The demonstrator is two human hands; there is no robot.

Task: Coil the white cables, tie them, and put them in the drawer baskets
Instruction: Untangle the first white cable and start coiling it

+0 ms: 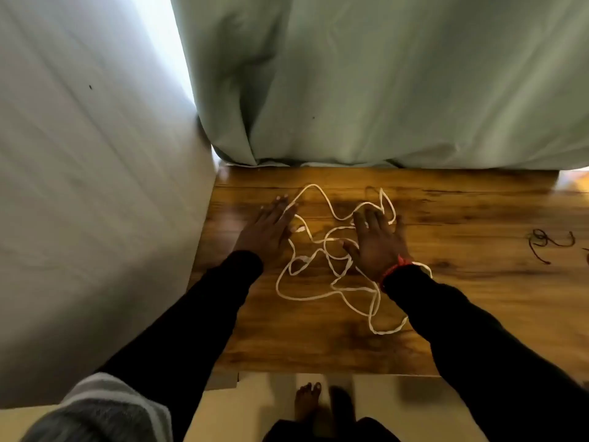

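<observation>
A long white cable [314,296] lies in loose tangled loops on the wooden table [462,298]. My left hand [267,231] lies flat with straight fingers at the tangle's left edge, its fingertips touching a strand. On top of the loops at the tangle's upper right my right hand [377,247] rests flat, fingers spread, a red thread around its wrist. Neither hand grips the cable. No drawer or basket is in view.
A dark thin cord [546,245] lies curled on the table at the far right. Pale green curtains [382,84] hang behind the table. A white fabric-covered surface [89,186] fills the left side. Below the table's front edge, a bare foot [306,406] stands on the floor.
</observation>
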